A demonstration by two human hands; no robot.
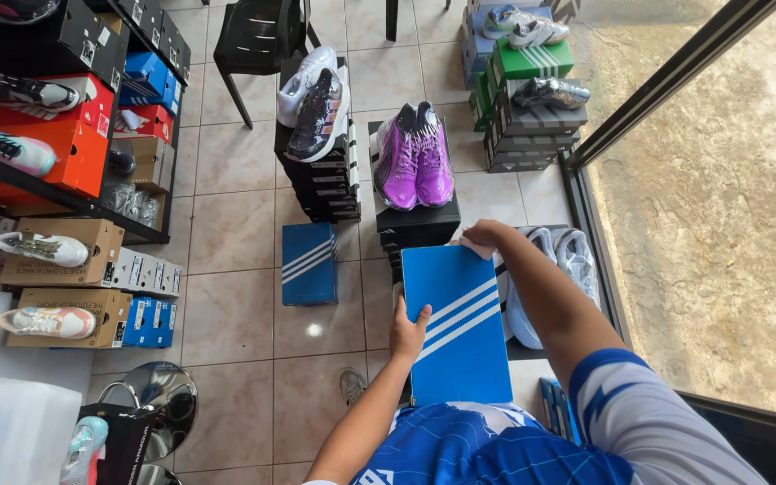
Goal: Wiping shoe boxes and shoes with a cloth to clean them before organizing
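I hold a blue shoe box with white diagonal stripes in front of my chest. My left hand grips its left edge, fingers over the lid. My right hand clasps the far top corner, together with a scrap of pale paper or cloth. Just beyond the box, a pair of purple sports shoes rests on a stack of black boxes. A pair of light blue-grey shoes lies under my right forearm, on a stack to the right.
A second blue striped box stands on the tiled floor. White and dark shoes top another black box stack. Shelves of boxed shoes line the left; a black chair is behind; a glass shopfront runs along the right.
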